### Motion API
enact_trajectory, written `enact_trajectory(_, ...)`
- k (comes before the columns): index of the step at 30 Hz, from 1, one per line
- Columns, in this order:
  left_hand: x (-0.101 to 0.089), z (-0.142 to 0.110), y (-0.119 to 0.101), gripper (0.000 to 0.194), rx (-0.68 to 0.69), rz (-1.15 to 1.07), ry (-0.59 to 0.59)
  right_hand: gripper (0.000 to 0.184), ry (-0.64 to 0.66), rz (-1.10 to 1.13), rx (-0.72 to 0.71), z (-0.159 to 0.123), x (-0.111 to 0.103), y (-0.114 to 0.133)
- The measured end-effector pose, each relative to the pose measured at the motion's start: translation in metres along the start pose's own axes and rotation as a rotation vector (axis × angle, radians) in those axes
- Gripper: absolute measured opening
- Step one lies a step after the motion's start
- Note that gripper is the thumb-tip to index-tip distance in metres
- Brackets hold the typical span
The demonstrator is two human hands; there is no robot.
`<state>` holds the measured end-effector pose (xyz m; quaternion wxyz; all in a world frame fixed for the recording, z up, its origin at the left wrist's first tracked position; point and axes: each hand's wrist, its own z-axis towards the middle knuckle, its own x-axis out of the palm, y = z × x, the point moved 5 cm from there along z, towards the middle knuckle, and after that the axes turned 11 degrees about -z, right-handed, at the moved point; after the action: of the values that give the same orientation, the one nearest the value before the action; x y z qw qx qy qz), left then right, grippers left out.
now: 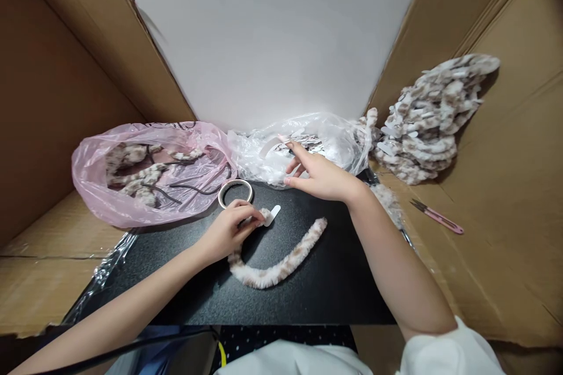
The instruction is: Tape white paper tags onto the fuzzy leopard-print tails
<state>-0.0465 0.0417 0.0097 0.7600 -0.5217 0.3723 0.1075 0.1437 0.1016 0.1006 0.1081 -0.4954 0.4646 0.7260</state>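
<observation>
My left hand [235, 225] is closed on one end of a furry headband [272, 275], cream with brown patches. This band lies in a curve on the black tabletop, its other end pointing right. A white rounded tab [273, 215] sticks out from the end beside my left fingertips. Over the clear plastic bag, my right hand [319, 173] has its thumb and index finger spread apart. A whitish curved strip [268, 146] appears to touch the index fingertip; whether it is stuck there cannot be made out. A roll of tape [220, 196] lies just behind my left hand.
A pink plastic bag [88, 170] at left holds furry pieces and dark bands. The clear bag [248, 158] contains small flat pieces. At right are a heap of furry bands [440, 114] with white tabs and pink thread snips [444, 221] on cardboard. Cardboard walls [505, 23] flank the black table [334, 293].
</observation>
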Motion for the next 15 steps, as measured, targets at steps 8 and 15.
enact_trajectory(8, 0.01, -0.003, 0.006, 0.027, -0.162, -0.198, -0.035, 0.104, 0.039, -0.029, -0.044, 0.007, 0.026, 0.007)
enact_trajectory(15, 0.013, -0.008, 0.015, 0.027, -0.255, -0.43, -0.165, 0.121, 0.172, -0.075, -0.243, 0.017, 0.09, 0.019)
